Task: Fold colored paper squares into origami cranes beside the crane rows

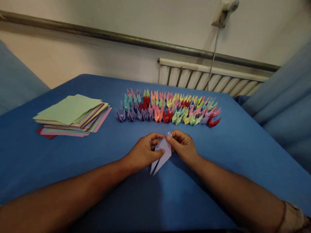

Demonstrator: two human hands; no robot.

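Observation:
Between my two hands is a folded sheet of pale purple origami paper (166,157), held just above the table. It is a narrow kite shape with two pointed flaps, split by a slit, aimed toward me. My left hand (147,149) pinches its left side, the thumb lying across the front. At its upper right, my right hand (184,145) grips the top corner between thumb and fingers. The fingertips behind the paper are partly hidden. Just beyond my hands stand several rows of folded paper cranes (158,114) in many colours.
A stack of square coloured paper (70,111), pale green on top, lies at the left of the blue-covered table (102,200). Behind the table are a radiator (189,76), a wall pipe (131,40) and a socket with a plug (222,16). Blue curtains (286,94) hang at the right.

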